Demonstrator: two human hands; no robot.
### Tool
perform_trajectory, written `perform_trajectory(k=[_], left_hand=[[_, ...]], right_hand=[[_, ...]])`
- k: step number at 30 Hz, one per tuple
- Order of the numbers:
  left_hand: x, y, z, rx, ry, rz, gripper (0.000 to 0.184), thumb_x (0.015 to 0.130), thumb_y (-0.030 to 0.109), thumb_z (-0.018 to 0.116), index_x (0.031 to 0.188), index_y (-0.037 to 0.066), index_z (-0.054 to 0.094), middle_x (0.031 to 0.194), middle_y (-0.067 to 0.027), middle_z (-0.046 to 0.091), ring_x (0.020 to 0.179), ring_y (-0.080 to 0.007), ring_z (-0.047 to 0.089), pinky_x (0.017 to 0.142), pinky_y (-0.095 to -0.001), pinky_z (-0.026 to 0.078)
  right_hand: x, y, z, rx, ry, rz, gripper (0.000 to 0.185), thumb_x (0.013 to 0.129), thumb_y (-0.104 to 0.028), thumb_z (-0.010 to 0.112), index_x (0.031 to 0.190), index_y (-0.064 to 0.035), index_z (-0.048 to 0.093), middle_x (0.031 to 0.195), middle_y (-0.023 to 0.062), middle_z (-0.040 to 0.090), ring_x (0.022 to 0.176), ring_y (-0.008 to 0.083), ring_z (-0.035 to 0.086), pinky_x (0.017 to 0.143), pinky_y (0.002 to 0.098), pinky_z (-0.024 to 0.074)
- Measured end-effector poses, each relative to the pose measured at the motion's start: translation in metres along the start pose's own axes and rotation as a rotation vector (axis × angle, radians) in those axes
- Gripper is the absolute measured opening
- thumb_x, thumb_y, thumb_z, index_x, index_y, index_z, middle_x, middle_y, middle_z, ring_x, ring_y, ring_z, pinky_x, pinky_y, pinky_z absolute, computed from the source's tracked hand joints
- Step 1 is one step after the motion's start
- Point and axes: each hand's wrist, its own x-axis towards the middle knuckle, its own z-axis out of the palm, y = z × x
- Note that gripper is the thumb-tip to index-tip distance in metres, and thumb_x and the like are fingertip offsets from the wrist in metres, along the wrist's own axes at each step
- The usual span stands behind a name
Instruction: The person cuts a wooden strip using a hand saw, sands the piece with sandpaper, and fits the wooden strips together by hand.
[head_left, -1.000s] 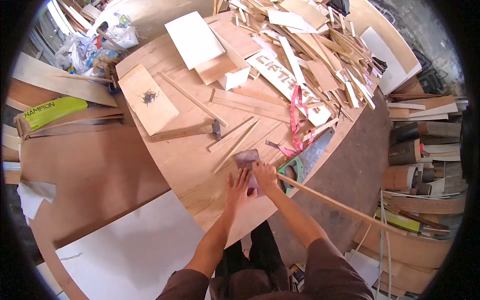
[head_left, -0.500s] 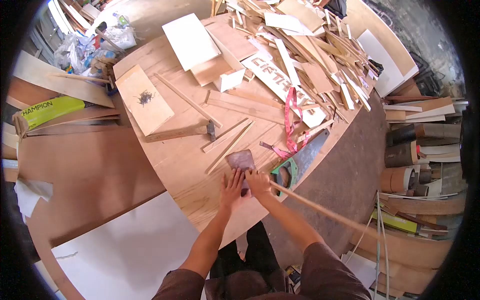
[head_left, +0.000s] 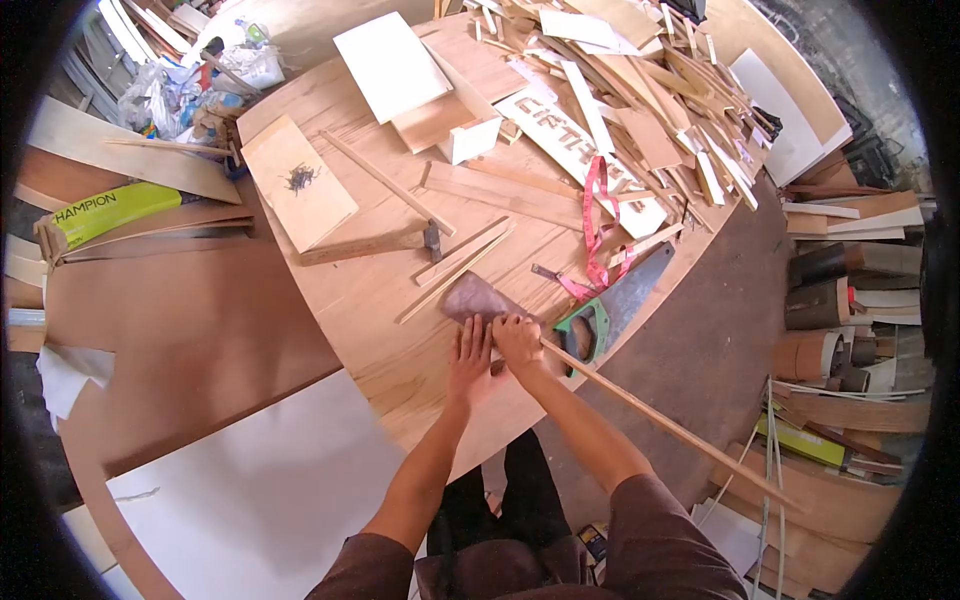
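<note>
I am reaching both forearms up from the bottom of the frame, converging until my hands are resting side by side on the pale brown plywood bench. My left hand is lying almost flat, fingers straight and pointing up the frame, against the lower edge of a purplish-brown rectangular sheet; its grip is staying unclenched, though I cannot tell what the thumb is touching. My right hand is curling tightly, its grip closing round the upper end of a long, thin tan wooden strip that is slanting toward the lower right. The sheet is lying near the frame's centre, left of a handsaw with a green-and-black handle.

Compared with half a second ago, the sheet is leaning farther left and showing less between my hands, while the strip is sloping more steeply.
</note>
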Motion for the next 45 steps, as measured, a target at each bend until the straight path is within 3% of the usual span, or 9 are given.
perform_trajectory(k=[8,10,12,15,19,24,34,42,45], left_hand=[[0.004,-0.004,-0.007,-0.373,0.060,0.007,0.088,0.077,0.046,0.069,0.147,0.003,0.039,0.157,-0.0188,0.029,0.146,-0.0342,0.024,0.117,-0.0527,0.019],[0.007,-0.008,-0.023,-0.475,0.023,0.004,0.084,0.078,0.043,0.070,0.146,0.003,0.041,0.157,-0.0187,0.029,0.146,-0.0349,0.024,0.117,-0.0526,0.019],[0.007,-0.005,-0.047,-0.563,-0.034,-0.004,0.081,0.079,0.041,0.071,0.145,0.003,0.043,0.157,-0.0185,0.029,0.146,-0.0356,0.023,0.117,-0.0525,0.018],[0.014,0.013,-0.110,-0.590,0.209,-0.004,0.073,0.084,0.034,0.071,0.143,0.003,0.045,0.154,-0.0183,0.034,0.144,-0.0355,0.027,0.117,-0.0518,0.019],[0.022,0.058,-0.225,-0.859,0.240,-0.033,0.054,0.093,0.025,0.064,0.139,0.001,0.050,0.142,-0.0196,0.049,0.137,-0.0318,0.040,0.114,-0.0454,0.028],[0.028,0.105,-0.310,-1.292,0.219,-0.026,0.042,0.098,0.022,0.059,0.133,0.000,0.055,0.131,-0.0173,0.059,0.126,-0.0258,0.052,0.107,-0.0378,0.037],[0.083,0.184,-0.347,-1.438,0.488,-0.054,0.034,0.099,0.022,0.057,0.121,-0.002,0.064,0.128,-0.0130,0.061,0.118,-0.0216,0.057,0.104,-0.0399,0.041],[0.111,0.217,-0.336,-1.811,0.499,-0.174,0.025,0.098,0.021,0.060,0.108,0.001,0.072,0.132,-0.0142,0.058,0.117,-0.0212,0.058,0.103,-0.0387,0.043],[0.115,0.225,-0.328,-1.835,0.557,-0.239,0.027,0.100,0.022,0.057,0.108,0.000,0.071,0.129,-0.0149,0.060,0.114,-0.0209,0.059,0.102,-0.0385,0.043]], right_hand=[[-0.038,0.058,-0.049,0.399,0.056,-0.099,0.013,0.089,-0.018,0.058,0.096,-0.0141,0.067,0.085,0.0086,0.070,0.071,0.0288,0.069,0.059,0.0379,0.0534],[-0.050,0.078,-0.090,0.792,0.148,0.149,0.012,0.086,-0.012,0.061,0.093,-0.0119,0.070,0.086,0.0091,0.072,0.075,0.0341,0.068,0.063,0.0405,0.0535],[-0.056,0.099,-0.134,0.908,0.265,0.168,0.012,0.086,-0.007,0.064,0.096,-0.0058,0.071,0.085,0.0096,0.073,0.074,0.0307,0.069,0.063,0.0392,0.0523],[-0.071,0.124,-0.200,1.470,0.277,0.184,0.019,0.095,-0.013,0.065,0.108,0.0014,0.069,0.075,0.0023,0.065,0.060,0.0082,0.054,0.053,0.0273,0.0434],[-0.093,0.146,-0.258,1.750,0.148,0.170,0.020,0.096,-0.013,0.065,0.109,0.0015,0.068,0.081,0.0040,0.069,0.061,0.0113,0.057,0.055,0.0273,0.0457],[-0.099,0.170,-0.301,2.158,0.005,-0.016,0.026,0.098,-0.020,0.063,0.113,0.0010,0.064,0.071,-0.0038,0.052,0.056,0.0041,0.043,0.047,0.0215,0.0328],[-0.065,0.256,-0.315,2.340,-0.137,-0.428,0.011,0.098,-0.012,0.062,0.103,-0.0022,0.059,0.079,0.0015,0.060,0.053,0.0063,0.046,0.047,0.0229,0.0364],[-0.044,0.303,-0.300,2.019,-0.060,-0.638,0.026,0.088,-0.005,0.074,0.111,-0.0029,0.061,0.100,-0.0006,0.064,0.093,0.0057,0.058,0.077,0.0249,0.0489],[-0.039,0.314,-0.291,1.889,-0.113,-0.561,0.031,0.085,-0.001,0.075,0.114,-0.0013,0.064,0.093,-0.0004,0.068,0.089,0.0070,0.063,0.076,0.0263,0.0526]])
